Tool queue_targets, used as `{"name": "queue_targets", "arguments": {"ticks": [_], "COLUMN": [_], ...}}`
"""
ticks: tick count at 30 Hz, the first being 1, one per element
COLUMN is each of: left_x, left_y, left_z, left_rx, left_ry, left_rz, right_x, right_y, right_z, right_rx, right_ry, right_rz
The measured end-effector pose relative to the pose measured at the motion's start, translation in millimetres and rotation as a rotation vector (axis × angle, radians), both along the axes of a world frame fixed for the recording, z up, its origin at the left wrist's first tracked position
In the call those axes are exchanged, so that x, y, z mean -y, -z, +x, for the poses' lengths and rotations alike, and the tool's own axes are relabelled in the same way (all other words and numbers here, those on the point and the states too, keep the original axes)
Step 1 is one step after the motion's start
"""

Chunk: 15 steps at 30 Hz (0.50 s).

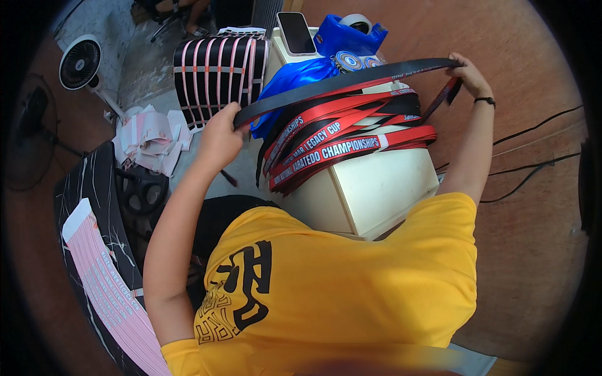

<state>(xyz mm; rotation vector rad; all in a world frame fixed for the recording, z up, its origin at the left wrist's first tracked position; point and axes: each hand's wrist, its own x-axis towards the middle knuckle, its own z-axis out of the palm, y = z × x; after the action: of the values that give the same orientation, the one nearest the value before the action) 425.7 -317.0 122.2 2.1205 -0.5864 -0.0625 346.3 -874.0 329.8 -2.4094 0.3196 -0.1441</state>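
A long ribbon [338, 86], black on the upper face with a red edge and printing, arches between my two hands. My left hand [221, 139] is closed around its left end. At the far right, the fingers of my right hand [469, 76] pinch the other end, and a short dark tail hangs below them. Under the ribbon lies a pile of red and black printed lanyard ribbons [345, 153], looped across a white box-like stand [382, 188]. Behind the ribbon are shiny blue ribbons [301, 80] and round medals [348, 61], partly covered.
A phone [296, 33] and a blue tape dispenser [350, 36] sit at the stand's far end. Left are a black bundle with pink strips [219, 78], crumpled paper [150, 138], a fan [81, 62] and pink printed strips [113, 288] on a black marbled surface. Cables [533, 128] run right.
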Motion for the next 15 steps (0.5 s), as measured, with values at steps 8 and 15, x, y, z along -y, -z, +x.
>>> {"name": "queue_targets", "arguments": {"ticks": [8,15], "left_x": [-32,-51], "left_y": [24,39], "left_z": [0,-3], "left_rx": [0.111,-0.024], "left_ry": [0.015,-0.004], "left_rz": [0.140,0.163], "right_x": [34,138], "right_y": [74,149], "right_z": [2,-8], "right_rx": [-0.112,-0.358], "right_ry": [0.199,0.348], "right_rz": [-0.035,-0.167]}}
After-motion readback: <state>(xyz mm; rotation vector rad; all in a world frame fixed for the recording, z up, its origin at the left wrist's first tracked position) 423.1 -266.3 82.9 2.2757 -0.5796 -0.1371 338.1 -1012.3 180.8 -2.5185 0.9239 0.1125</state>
